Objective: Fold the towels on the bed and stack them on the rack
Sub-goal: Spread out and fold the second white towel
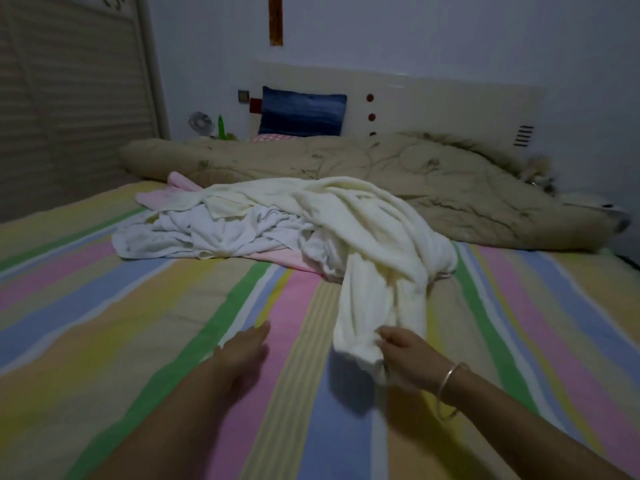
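While right hand (401, 344) pinches cream towel (374, 244) end, fingertips hidden in folds, left hand (242, 348) open-palmed, fingers (258, 331) straight.

Bare forearms enter from the bottom of the frame, no sleeves in shot. Left grip (244, 348): plain. Right grip (405, 351): pale metal bangle (449, 377) on the wrist, lower right, with a thinner wire loop (441, 410) just behind it.

Crumpled beige quilt (346, 168) is bunched up right along the bottom of the white headboard (433, 98), and a blue pillow (303, 110) leans against its left end. Just left of the headboard there's a little fan (200, 123) and a green bottle (220, 124), with a slatted wardrobe door (69, 98) further left still.
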`<state>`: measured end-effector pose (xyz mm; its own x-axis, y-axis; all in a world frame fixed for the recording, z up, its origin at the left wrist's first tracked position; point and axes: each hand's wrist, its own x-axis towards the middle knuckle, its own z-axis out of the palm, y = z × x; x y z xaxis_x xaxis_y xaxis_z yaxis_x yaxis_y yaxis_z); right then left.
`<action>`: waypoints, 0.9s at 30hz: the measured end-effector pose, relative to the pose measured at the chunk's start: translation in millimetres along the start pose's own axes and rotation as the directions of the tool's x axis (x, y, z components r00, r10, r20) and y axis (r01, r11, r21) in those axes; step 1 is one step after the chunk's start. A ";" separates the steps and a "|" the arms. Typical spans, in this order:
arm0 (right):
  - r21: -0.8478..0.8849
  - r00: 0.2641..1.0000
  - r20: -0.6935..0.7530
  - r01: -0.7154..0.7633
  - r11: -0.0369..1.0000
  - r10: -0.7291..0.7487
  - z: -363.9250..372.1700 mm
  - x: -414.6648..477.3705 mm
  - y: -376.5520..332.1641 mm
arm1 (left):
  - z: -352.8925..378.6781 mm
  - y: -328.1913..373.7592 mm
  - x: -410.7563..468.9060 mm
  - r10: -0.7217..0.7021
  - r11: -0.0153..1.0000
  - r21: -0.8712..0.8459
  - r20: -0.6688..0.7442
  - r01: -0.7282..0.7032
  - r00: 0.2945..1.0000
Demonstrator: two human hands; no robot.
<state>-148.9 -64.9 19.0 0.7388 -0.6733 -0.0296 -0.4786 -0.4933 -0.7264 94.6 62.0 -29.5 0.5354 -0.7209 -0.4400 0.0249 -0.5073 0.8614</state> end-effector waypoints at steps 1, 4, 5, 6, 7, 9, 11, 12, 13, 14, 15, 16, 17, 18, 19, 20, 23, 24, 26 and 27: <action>0.072 0.992 0.122 -0.044 0.996 0.035 3.4 -17.9 -8.7 | 9.4 2.1 -10.3 -0.013 0.994 -0.111 -0.005 0.012 1.000; 0.067 0.892 0.436 -0.169 0.983 0.123 12.0 -82.8 -45.0 | 41.5 13.8 -58.4 0.079 0.988 -0.135 -0.023 -0.081 0.997; -0.005 0.835 0.532 -0.163 0.987 0.141 16.7 -98.9 -55.4 | 53.8 18.8 -74.6 0.086 0.982 -0.166 -0.009 -0.086 0.996; -0.100 0.779 0.602 -0.145 0.984 0.176 19.9 -117.7 -65.2 | 65.3 20.6 -95.6 0.098 0.976 -0.200 0.025 -0.091 0.995; -0.188 0.727 0.656 -0.103 0.977 0.203 22.2 -131.9 -73.0 | 73.8 20.2 -111.1 0.117 0.972 -0.210 0.049 -0.104 0.992; -0.294 0.639 0.726 -0.042 0.955 0.252 24.0 -155.1 -77.3 | 85.9 15.3 -139.5 0.136 0.986 -0.104 0.083 -0.127 0.987; -0.330 0.633 0.717 -0.063 0.942 0.293 16.1 -176.8 -79.4 | 86.4 4.5 -164.7 0.161 0.987 0.000 0.022 -0.161 0.987; -0.311 0.639 0.711 -0.086 0.946 0.292 6.5 -182.9 -79.3 | 83.2 0.2 -173.3 0.155 0.988 0.021 -0.027 -0.155 0.987; -0.245 0.674 0.691 -0.120 0.962 0.260 -5.8 -192.5 -78.3 | 80.1 -2.9 -189.1 0.151 0.988 0.036 -0.054 -0.149 0.987; -0.133 0.730 0.645 -0.183 0.974 0.226 -17.0 -194.8 -75.2 | 76.5 -5.8 -195.0 0.140 0.990 -0.003 -0.068 -0.140 0.988; 0.011 0.797 0.572 -0.244 0.970 0.194 -27.6 -198.7 -69.6 | 72.9 -8.3 -206.5 0.127 0.991 -0.038 -0.090 -0.131 0.988; 0.151 0.871 0.457 -0.277 0.949 0.182 -38.9 -202.7 -62.7 | 71.4 -8.7 -221.4 0.120 0.990 -0.054 -0.143 -0.129 0.982; 0.275 0.931 0.306 -0.287 0.917 0.200 -44.7 -199.5 -51.9 | 65.8 -14.1 -220.2 0.125 0.988 -0.068 -0.198 -0.141 0.972; 0.354 0.956 0.160 -0.288 0.890 0.246 -48.4 -197.5 -38.9 | 61.9 -18.6 -219.7 0.156 0.984 -0.040 -0.253 -0.171 0.955; 0.384 0.950 0.069 -0.307 0.871 0.304 -49.1 -198.8 -25.1 | 58.8 -21.9 -226.1 0.179 0.982 0.004 -0.316 -0.187 0.932; 0.368 0.927 0.045 -0.362 0.856 0.373 -45.5 -202.1 -13.8 | 57.8 -22.7 -240.3 0.196 0.978 0.001 -0.364 -0.210 0.911; 0.206 0.837 0.182 -0.545 0.813 0.515 -8.3 -217.2 -2.5 | 45.5 -27.5 -265.1 0.132 0.966 -0.142 -0.452 -0.217 0.882; 0.219 0.829 0.199 -0.558 0.800 0.523 3.8 -221.2 -4.9 | 36.5 -32.9 -270.2 0.110 0.967 -0.146 -0.495 -0.207 0.862; 0.320 0.842 0.182 -0.538 0.780 0.507 24.7 -229.2 -16.4 | 19.0 -50.9 -288.7 0.072 0.984 -0.089 -0.592 -0.154 0.803; 0.380 0.845 0.201 -0.534 0.756 0.496 31.9 -230.4 -23.5 | 9.9 -62.4 -295.5 0.027 0.994 -0.064 -0.630 -0.087 0.776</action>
<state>-292.7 119.4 21.0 0.4826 -0.7025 -0.5231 -0.5759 0.1955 -0.7938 -73.5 302.0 44.3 0.9481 -0.2759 -0.1582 0.0323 -0.4113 0.9109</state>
